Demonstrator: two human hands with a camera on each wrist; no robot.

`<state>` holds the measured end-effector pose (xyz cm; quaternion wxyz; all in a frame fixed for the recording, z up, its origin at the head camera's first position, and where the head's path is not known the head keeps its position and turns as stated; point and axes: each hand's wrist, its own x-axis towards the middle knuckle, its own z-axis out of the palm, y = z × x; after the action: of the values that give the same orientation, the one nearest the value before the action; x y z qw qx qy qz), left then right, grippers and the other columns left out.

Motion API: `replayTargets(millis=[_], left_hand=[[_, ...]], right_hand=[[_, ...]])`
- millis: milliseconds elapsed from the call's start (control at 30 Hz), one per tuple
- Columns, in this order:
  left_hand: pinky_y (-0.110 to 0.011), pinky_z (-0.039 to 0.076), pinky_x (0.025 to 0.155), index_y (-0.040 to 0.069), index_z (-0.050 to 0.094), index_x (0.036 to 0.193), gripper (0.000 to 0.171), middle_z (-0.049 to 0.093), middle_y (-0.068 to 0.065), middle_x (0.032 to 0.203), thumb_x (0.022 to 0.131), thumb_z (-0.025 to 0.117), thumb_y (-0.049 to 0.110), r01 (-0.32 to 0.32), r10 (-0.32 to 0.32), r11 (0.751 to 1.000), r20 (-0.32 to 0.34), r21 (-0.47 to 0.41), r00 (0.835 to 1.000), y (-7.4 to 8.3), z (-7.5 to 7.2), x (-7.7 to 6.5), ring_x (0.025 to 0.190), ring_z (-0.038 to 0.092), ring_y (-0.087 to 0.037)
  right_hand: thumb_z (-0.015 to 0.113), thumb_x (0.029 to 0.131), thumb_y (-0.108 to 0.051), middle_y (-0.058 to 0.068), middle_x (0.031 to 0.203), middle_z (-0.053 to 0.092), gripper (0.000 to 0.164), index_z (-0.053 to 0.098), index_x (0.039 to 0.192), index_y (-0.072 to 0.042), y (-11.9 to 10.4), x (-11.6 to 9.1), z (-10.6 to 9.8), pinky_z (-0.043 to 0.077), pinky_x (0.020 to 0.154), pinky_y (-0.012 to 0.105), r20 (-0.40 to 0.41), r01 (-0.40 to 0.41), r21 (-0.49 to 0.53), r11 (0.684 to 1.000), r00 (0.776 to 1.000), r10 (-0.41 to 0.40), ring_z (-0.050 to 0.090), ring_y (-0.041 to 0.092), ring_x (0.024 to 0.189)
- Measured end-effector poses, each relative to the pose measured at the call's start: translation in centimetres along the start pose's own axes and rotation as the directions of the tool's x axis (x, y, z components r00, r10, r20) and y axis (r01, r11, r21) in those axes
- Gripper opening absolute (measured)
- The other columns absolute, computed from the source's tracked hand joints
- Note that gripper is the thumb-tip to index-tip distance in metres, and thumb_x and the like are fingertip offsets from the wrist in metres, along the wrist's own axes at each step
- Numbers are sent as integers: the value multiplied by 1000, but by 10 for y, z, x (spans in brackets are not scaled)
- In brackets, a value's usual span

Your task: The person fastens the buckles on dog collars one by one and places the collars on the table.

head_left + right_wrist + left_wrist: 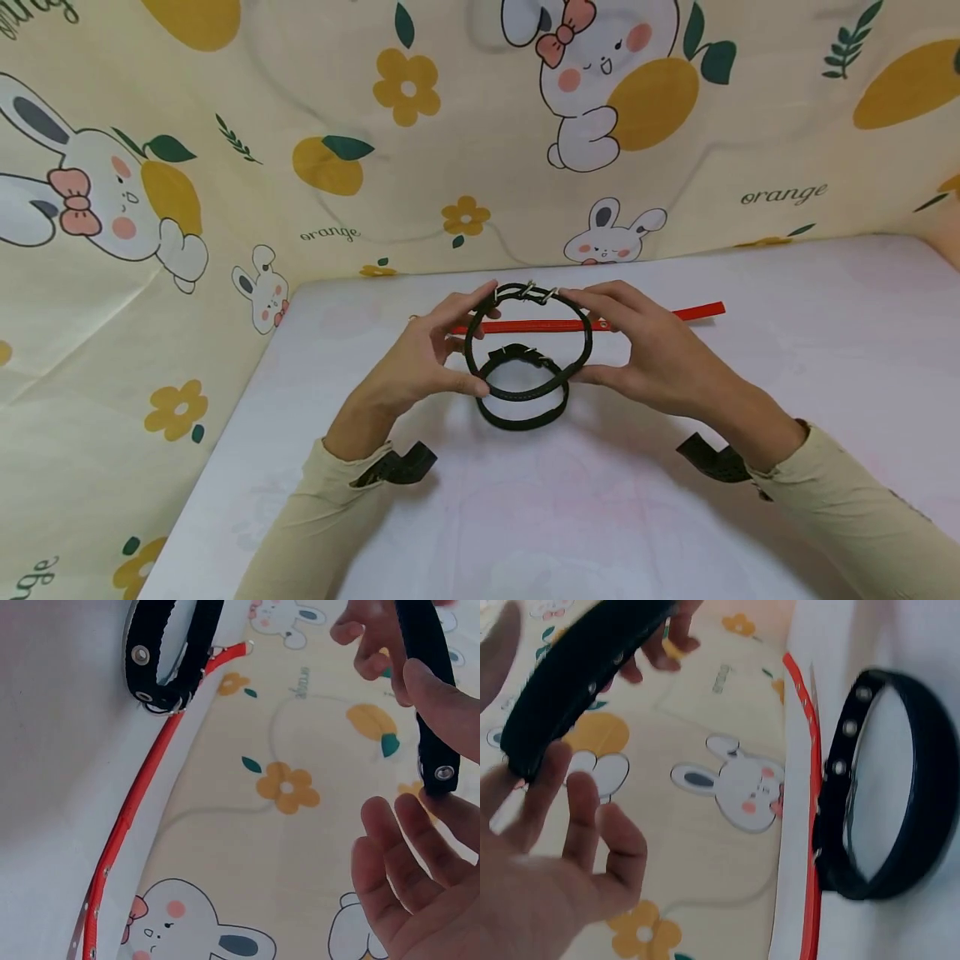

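Observation:
Between my two hands a black collar point(587, 337), buckled into a ring, is held up off the table. My left hand point(420, 358) grips its left side, thumb low and fingers high. On the opposite side my right hand point(660, 354) holds the ring between thumb and fingertips. Metal buckle parts show along its top. Below it a second black collar point(517, 423), also closed into a loop, stands on the table; its eyelets show in the left wrist view. A flat red strap point(540, 326) with eyelets lies behind, partly hidden by the hands.
The white table point(540, 517) meets a cream cloth backdrop point(465, 150) printed with rabbits, flowers and oranges at the back and left. Black bands point(408, 465) hang at both sleeve cuffs.

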<state>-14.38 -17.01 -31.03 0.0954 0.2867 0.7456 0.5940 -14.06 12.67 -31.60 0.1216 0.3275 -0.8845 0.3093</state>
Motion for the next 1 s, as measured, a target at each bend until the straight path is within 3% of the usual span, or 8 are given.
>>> replayTargets(millis=[67, 167, 367, 500, 633, 767, 1000], left_hand=[[-32, 48, 97, 24, 32, 157, 109, 47, -9, 138, 68, 90, 2, -31, 27, 997, 45, 76, 999, 0, -2, 0, 129, 49, -31], [-32, 46, 93, 23, 28, 158, 111, 47, -9, 136, 68, 87, -5, -56, 46, 988, 70, 147, 996, -1, -4, 0, 125, 51, -29], [-36, 43, 89, 19, 33, 156, 106, 53, -13, 134, 68, 88, 0, -26, 26, 983, 1, 181, 1000, -3, -5, 1, 117, 50, -36], [-32, 43, 88, 23, 37, 155, 102, 58, -7, 134, 69, 90, 9, 18, -12, 977, -33, 212, 999, -8, -6, 0, 116, 52, -30], [-26, 42, 84, 25, 39, 153, 99, 61, -8, 136, 69, 90, 20, 46, -34, 978, -62, 206, 998, -12, -11, -2, 113, 53, -28], [-25, 43, 84, 24, 39, 154, 100, 60, -7, 139, 68, 89, 20, 75, -58, 977, -90, 199, 994, -19, -16, -6, 114, 55, -30], [-24, 45, 79, 22, 40, 153, 102, 64, -16, 132, 64, 89, 17, 56, -38, 991, -136, 126, 990, -30, -25, -13, 110, 55, -24]], right_hand=[[93, 68, -19, -4, 132, 53, 92, 48, 148, -27, 0, 0, 0, 54, 83, 35, -3, -6, 2, 1000, 1000, 6, 56, 11, 107], [94, 67, -19, -5, 128, 52, 92, 49, 147, -27, 1, 0, 0, 51, 77, 29, -12, -11, -2, 1000, 1000, 11, 49, 5, 98], [94, 65, -19, -8, 114, 55, 88, 53, 143, -31, 0, 1, -3, 47, 69, 24, 1, -62, 68, 996, 998, 62, 49, 5, 92], [94, 65, -21, -11, 112, 55, 87, 55, 141, -36, 1, 1, -3, 48, 69, 23, 40, -105, 146, 984, 994, 100, 51, 6, 91], [93, 68, -25, -11, 113, 54, 86, 52, 143, -37, 4, 5, 4, 47, 70, 24, 103, -128, 209, 969, 989, 108, 51, 9, 93], [91, 71, -30, -7, 116, 55, 85, 49, 145, -35, 4, 10, 13, 47, 70, 27, 165, -152, 238, 959, 980, 114, 51, 12, 95], [91, 71, -27, -5, 116, 56, 84, 51, 144, -33, 0, 18, 28, 51, 76, 30, 174, -172, 279, 945, 977, 127, 56, 16, 96]])
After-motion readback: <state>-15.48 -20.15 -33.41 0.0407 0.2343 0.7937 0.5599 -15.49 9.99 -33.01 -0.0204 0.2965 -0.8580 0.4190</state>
